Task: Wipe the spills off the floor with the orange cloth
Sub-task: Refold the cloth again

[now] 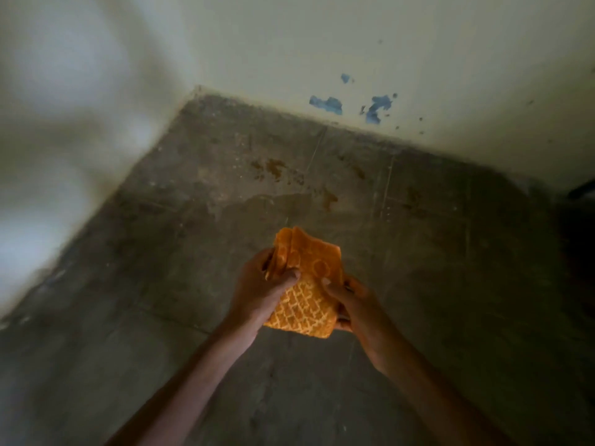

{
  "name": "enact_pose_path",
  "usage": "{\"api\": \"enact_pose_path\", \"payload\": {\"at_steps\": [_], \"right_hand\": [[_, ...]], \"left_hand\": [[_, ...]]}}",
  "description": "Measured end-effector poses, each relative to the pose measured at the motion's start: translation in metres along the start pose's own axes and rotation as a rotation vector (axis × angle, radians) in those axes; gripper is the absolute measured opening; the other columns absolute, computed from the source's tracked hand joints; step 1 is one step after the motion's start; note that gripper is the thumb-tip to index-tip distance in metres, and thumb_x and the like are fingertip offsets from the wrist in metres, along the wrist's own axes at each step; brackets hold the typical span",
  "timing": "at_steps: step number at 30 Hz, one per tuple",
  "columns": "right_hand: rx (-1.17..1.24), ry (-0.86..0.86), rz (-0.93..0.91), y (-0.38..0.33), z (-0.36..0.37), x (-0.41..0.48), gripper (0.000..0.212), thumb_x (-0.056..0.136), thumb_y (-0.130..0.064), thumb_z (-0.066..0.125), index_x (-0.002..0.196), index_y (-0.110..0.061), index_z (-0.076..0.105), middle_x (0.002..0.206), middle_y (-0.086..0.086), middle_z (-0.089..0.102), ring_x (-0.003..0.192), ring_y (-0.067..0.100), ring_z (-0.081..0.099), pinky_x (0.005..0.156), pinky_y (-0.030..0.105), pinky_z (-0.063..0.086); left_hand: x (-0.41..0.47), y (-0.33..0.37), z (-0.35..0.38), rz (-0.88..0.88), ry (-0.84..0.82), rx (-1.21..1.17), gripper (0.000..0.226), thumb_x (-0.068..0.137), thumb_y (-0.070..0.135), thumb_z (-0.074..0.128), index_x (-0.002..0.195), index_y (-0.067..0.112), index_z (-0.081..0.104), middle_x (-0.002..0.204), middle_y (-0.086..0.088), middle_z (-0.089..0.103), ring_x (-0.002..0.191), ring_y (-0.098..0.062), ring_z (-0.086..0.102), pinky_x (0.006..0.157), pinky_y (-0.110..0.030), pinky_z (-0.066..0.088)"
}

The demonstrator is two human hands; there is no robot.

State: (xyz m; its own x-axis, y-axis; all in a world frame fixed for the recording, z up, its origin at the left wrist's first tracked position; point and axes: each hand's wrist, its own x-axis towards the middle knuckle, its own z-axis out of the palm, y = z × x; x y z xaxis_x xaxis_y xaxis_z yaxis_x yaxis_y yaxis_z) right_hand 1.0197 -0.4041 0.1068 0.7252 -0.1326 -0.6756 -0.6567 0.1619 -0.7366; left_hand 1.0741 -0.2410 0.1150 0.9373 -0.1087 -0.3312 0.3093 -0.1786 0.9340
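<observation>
Orange cloth (307,284), a folded towel-like piece with a pale lattice weave at one end and round motifs at the other, is up in the air between my two hands, off the grey concrete floor (154,317). It sits on my side of the spills, farther from the cream wall (402,53) than they are.

My left hand (259,286) grips the cloth's left edge, with the thumb laid across its top face and the fingers curled behind. My right hand (352,305) pinches the right edge, thumb on top and fingers underneath. Neither hand is spread flat, and both are closed on the fabric.

As I judge it, the wiping itself has not begun. Brown splashes (276,167) lie on the floor near the foot of the wall, with more specks off to their right along it. A darker damp patch (270,204) spreads just on my side of them. I cannot tell whether that patch is spilled liquid or a smear left by a pass. The cloth looks clean and dry from here, though the light is dim. What is left is to bring it down to the floor and rub over the brown marks and the wet area.

The cloth's long axis runs from me toward the wall, tipped a little to the left. Its loose, layered end points at the wall and the spills, and the lattice end is nearest my body. The broad face is turned up toward me. Blue chipped patches (325,104) mark the wall low down, above the spills.
</observation>
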Motion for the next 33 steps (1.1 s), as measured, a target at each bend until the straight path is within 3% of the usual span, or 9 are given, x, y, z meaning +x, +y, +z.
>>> {"api": "enact_pose_path", "payload": {"at_steps": [7,12,15,18,21,24,26,29,33], "right_hand": [[0.078,0.028,0.118,-0.167,-0.042,-0.164,0.032,0.093,-0.036,0.062,0.118,-0.017,0.066,0.112,0.014,0.074,0.101,0.032,0.072,0.080,0.039,0.058],[0.136,0.021,0.219,-0.252,-0.076,-0.218,0.038,0.101,-0.050,0.043,0.106,-0.022,0.069,0.096,0.002,0.078,0.094,0.022,0.073,0.076,0.035,0.055],[0.129,0.019,0.193,-0.269,-0.096,-0.207,0.042,0.094,-0.064,0.040,0.112,-0.035,0.065,0.103,-0.003,0.077,0.096,0.017,0.074,0.078,0.035,0.055],[0.201,0.008,0.208,-0.284,-0.114,-0.168,0.049,0.088,-0.071,0.037,0.122,-0.044,0.060,0.119,-0.006,0.073,0.108,0.017,0.070,0.086,0.040,0.053],[0.305,0.040,0.336,-0.283,-0.138,-0.120,0.064,0.090,-0.073,0.037,0.123,-0.028,0.067,0.118,0.001,0.074,0.111,0.024,0.068,0.098,0.048,0.050],[0.551,0.026,0.385,-0.284,-0.160,-0.080,0.073,0.088,-0.072,0.043,0.124,-0.014,0.068,0.117,0.014,0.070,0.107,0.031,0.067,0.093,0.049,0.051],[0.708,-0.054,0.362,-0.288,-0.174,-0.052,0.079,0.094,-0.072,0.037,0.131,-0.007,0.062,0.131,0.022,0.061,0.120,0.035,0.060,0.104,0.052,0.046],[0.884,-0.098,0.378,-0.287,-0.202,-0.008,0.076,0.097,-0.066,0.038,0.117,0.004,0.057,0.125,0.027,0.057,0.116,0.037,0.061,0.105,0.047,0.048],[0.909,-0.227,0.448,-0.283,-0.245,0.047,0.087,0.095,-0.065,0.047,0.151,0.000,0.036,0.155,0.027,0.035,0.146,0.038,0.032,0.123,0.051,0.020]], "left_hand": [[-0.083,0.231,0.001,-0.042,-0.133,0.123,0.029,0.071,0.019,0.080,0.096,0.014,0.066,0.085,-0.002,0.071,0.071,0.002,0.066,0.061,-0.011,0.048],[-0.105,0.331,0.029,0.033,-0.136,0.338,0.017,0.084,0.017,0.073,0.091,0.020,0.059,0.079,-0.001,0.062,0.064,0.000,0.057,0.056,-0.010,0.043],[-0.096,0.352,0.059,0.077,-0.146,0.346,0.026,0.077,0.032,0.068,0.097,0.022,0.055,0.082,0.007,0.058,0.071,-0.002,0.055,0.058,-0.009,0.040],[-0.066,0.350,0.093,0.126,-0.165,0.253,0.030,0.073,0.025,0.059,0.099,0.038,0.052,0.088,0.009,0.063,0.081,-0.004,0.062,0.068,-0.014,0.044],[-0.026,0.330,0.126,0.163,-0.201,0.303,0.032,0.077,0.018,0.057,0.106,0.031,0.058,0.093,0.011,0.065,0.084,-0.001,0.063,0.072,-0.017,0.050],[0.009,0.310,0.152,0.124,-0.304,0.311,0.042,0.088,0.041,0.053,0.126,0.023,0.053,0.112,0.002,0.065,0.100,-0.012,0.066,0.079,-0.040,0.056],[0.027,0.300,0.171,0.033,-0.390,0.287,0.052,0.086,0.050,0.052,0.132,0.026,0.049,0.123,0.001,0.062,0.110,-0.017,0.064,0.087,-0.044,0.055],[0.058,0.297,0.210,-0.133,-0.460,0.317,0.046,0.083,0.032,0.065,0.127,0.032,0.052,0.119,0.008,0.062,0.111,-0.008,0.061,0.092,-0.028,0.050],[0.098,0.290,0.255,-0.201,-0.538,0.241,0.058,0.079,0.009,0.077,0.130,0.021,0.053,0.112,0.018,0.059,0.098,0.019,0.054,0.083,-0.001,0.040]]}}
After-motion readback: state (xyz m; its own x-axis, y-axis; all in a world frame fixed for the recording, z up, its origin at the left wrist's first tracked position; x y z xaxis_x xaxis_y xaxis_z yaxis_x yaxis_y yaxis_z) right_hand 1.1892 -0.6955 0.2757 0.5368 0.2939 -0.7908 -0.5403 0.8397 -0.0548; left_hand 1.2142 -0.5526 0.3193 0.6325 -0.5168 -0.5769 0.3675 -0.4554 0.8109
